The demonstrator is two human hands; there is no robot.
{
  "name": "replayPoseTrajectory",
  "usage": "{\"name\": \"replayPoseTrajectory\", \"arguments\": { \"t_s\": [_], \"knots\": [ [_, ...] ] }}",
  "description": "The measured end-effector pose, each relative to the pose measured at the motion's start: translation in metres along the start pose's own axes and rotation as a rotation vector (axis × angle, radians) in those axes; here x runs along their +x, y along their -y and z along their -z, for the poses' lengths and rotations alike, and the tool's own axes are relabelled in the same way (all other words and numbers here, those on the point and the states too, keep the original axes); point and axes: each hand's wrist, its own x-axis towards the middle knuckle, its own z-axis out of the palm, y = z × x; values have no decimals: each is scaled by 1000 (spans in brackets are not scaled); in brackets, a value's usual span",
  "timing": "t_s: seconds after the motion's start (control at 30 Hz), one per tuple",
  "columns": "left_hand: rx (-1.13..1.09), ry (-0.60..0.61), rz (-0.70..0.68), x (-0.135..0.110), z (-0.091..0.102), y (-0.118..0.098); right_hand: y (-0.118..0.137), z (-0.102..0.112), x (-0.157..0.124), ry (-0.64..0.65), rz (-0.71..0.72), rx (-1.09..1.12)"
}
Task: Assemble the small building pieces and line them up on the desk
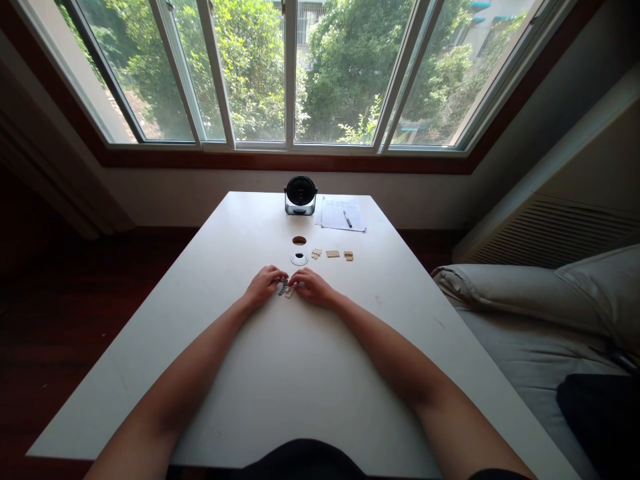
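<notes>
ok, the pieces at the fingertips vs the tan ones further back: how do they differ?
The grey pieces look mostly dark; the tan pieces are light. The grey pieces sit bunched between the left hand and right hand, fingertips on them; the tan pieces lie untouched, spread in a row of three groups. Both are small and rest on the table.

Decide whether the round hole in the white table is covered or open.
Open: the hole shows as a bare brown oval, and a round white cap lies flat on the table beside it.
</notes>
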Motion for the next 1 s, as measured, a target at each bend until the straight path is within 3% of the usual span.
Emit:
{"name": "replayPoseTrajectory", "arguments": {
  "t_s": [0.27,0.5,0.7,1.0],
  "knots": [
    [-44,0,-30,1,0,1,6,9,-2,73,80,-41],
    [-97,42,41,2,4,-2,5,8,-3,90,90,-99],
    [-126,59,-14,0,4,-5,0,8,-3,91,65,-89],
    [-108,101,13,1,9,-14,1,10,-3,152,88,-127]
  ]
}}
